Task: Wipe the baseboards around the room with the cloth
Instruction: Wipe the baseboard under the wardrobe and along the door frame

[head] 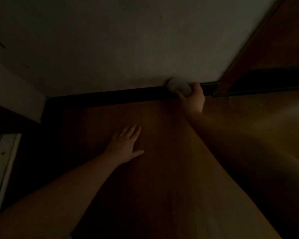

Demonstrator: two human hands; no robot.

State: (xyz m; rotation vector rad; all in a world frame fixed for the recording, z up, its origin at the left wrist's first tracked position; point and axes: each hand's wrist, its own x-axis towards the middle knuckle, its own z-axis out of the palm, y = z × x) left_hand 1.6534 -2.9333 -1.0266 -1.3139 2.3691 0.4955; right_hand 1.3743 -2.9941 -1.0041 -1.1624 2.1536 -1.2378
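**— What have you got on the head camera?**

I see a very dim room. The landmark is the dark baseboard [110,96], running along the foot of a pale wall [119,40]. My right hand [192,99] is up against that baseboard near its right end, with a clenched grip around a wadded pale cloth [179,87]. The cloth is pressed onto the top edge of the baseboard, where it meets the wall.

**— And the other hand?**

My left hand [126,144] lies flat on the wooden floor [162,169], on the near side of the baseboard and well apart from it. Its grip is released: the fingers are straight and spread, the thumb is out to the side, and it holds nothing.

**— Anything else around that baseboard?**

Just past the right end of the baseboard stands a brown wooden door frame [236,66], slanting up through the view, with a black strip [266,87] along the floor beyond it. At its left end the baseboard turns a corner toward me. Farther on that side, a pale panel [5,163] shows at the picture's edge; it is too dark to say what it is. The floor right of my right arm is lit brighter than the rest.
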